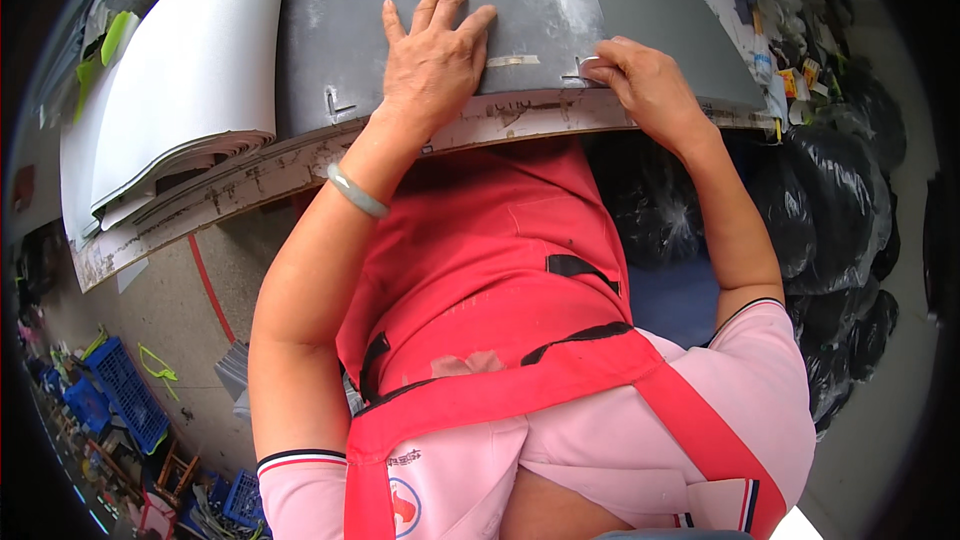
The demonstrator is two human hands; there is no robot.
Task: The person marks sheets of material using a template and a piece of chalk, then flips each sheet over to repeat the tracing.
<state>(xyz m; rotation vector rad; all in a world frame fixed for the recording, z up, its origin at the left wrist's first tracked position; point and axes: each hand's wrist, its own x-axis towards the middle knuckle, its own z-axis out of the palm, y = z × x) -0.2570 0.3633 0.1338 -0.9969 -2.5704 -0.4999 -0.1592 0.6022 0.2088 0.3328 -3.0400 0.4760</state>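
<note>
Right now I'm seeing the left hand (pixel 432 62) pressing flat, fingers spread, on the grey sheet (pixel 420 0) at the workbench edge (pixel 300 155); the right hand (pixel 645 85) is pinching a small metal piece (pixel 590 67) just right of it, nearer.

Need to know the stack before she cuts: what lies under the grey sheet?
The grey sheet lies on a worn, stained table, its edge showing below. Left hand presses it flat. Anything between is covered.

- My left hand (pixel 432 60) lies flat on a big grey sheet (pixel 420 10), matt and smooth like foam, with dusty white smears.
- My right hand (pixel 648 85) pinches a small shiny metal piece (pixel 590 67).
- The wooden table edge (pixel 300 165) looks rough and chipped.
</note>
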